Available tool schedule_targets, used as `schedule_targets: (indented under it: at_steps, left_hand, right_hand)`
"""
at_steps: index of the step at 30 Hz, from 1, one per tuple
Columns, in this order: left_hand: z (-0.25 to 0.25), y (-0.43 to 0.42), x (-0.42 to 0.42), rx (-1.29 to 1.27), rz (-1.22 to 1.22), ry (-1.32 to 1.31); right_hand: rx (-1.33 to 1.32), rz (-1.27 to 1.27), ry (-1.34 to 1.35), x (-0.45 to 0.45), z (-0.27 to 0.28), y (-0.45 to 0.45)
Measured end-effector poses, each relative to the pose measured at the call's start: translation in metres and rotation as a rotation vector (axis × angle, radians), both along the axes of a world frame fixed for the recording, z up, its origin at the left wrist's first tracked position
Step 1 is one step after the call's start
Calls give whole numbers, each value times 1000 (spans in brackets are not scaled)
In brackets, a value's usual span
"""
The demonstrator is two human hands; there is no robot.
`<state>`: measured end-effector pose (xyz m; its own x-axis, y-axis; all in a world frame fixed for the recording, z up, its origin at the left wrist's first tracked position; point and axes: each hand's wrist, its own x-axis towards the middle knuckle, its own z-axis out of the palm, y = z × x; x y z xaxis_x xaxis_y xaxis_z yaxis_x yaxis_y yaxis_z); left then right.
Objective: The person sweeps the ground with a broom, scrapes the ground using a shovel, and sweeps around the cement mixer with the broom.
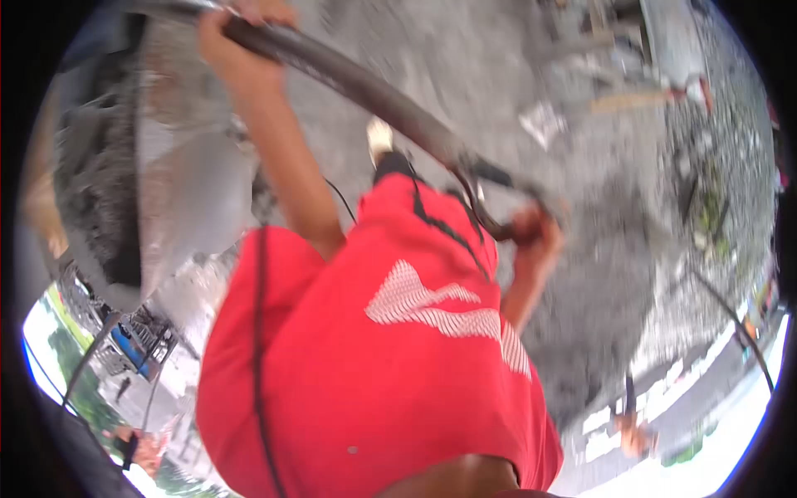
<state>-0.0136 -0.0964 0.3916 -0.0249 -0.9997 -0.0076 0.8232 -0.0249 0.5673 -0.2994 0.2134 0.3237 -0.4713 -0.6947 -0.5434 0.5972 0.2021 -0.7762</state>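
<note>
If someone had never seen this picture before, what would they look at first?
Probably the bright red shirt with its pale print, filling the lower middle. Next, the long dark pole slanting across the top, with the left hand gripping it at upper left and the blurry right hand at its lower end, right of the middle.

No text, brand or number legible. Shirt (357,390): one white print (432,307) on the red front, of fine wavy hatching; no letters can be made out in it.
</note>
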Motion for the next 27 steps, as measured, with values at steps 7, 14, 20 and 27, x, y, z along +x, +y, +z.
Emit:
schedule_targets:
  at_steps: [7, 14, 20, 27]
  left_hand:
    - [-197, 90, -149, 485, -247, -71]
    - [-524, 322, -263, 1642, -414, 294]
    - [-697, 338, -197, 1573, -596, -160]
    - [-797, 124, -81, 1358, -424, -501]
  right_hand:
    - [589, -479, -20, -62, -132, 164]
    - [1104, -474, 564, -104, -150, 310]
    - [1343, -421, 614, -11, -280, 236]
    - [988, -486, 380, 106, -462, 116]
